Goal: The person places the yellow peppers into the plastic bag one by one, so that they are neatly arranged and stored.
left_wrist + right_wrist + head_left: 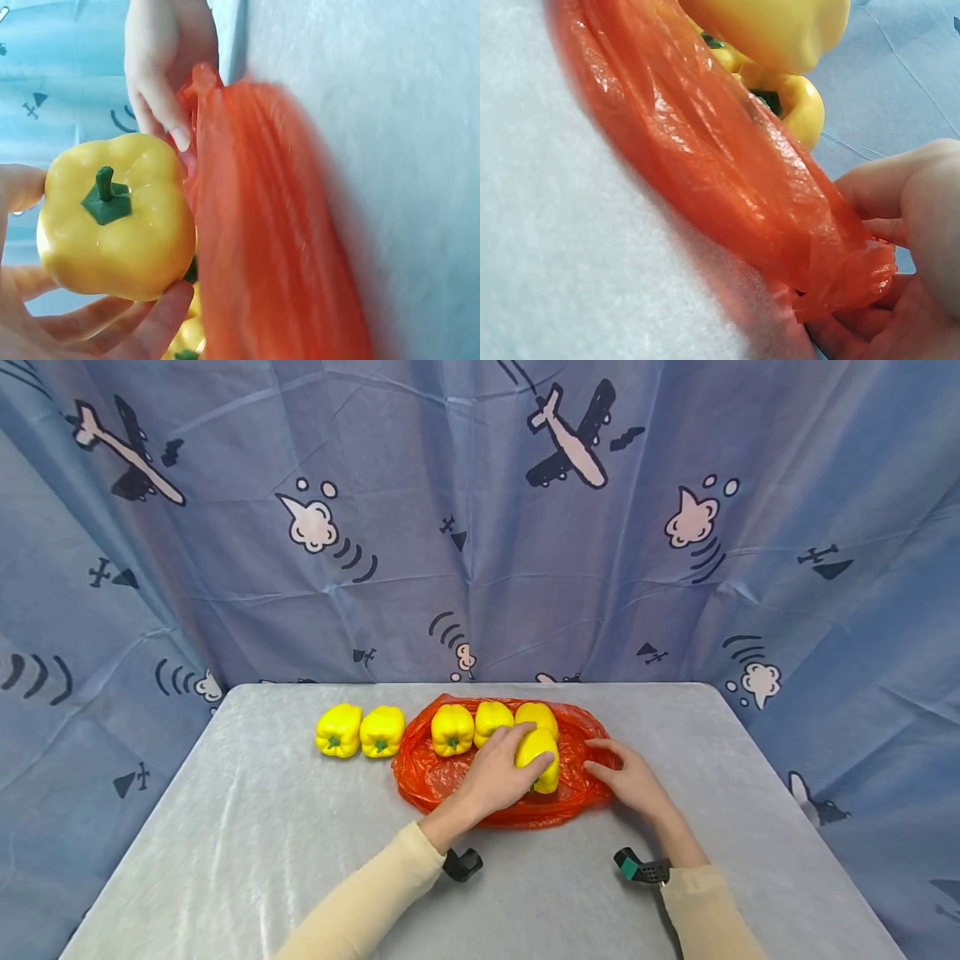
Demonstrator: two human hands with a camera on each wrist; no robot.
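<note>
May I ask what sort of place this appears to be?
Probably an indoor filming setup: a blue airplane-print fabric curtain hangs behind a pale grey rectangular table, with black wrist-worn devices in view.

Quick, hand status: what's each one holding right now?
Left hand: holding a yellow bell pepper.
Right hand: holding the edge of the red plastic bag.

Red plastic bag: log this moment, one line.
right fingers: holding red plastic bag edge; left fingers: holding blocky yellow bell pepper; inside: more yellow peppers

Yellow peppers [452,729], red bag [528,815], plane-patterned curtain [495,543]
</note>
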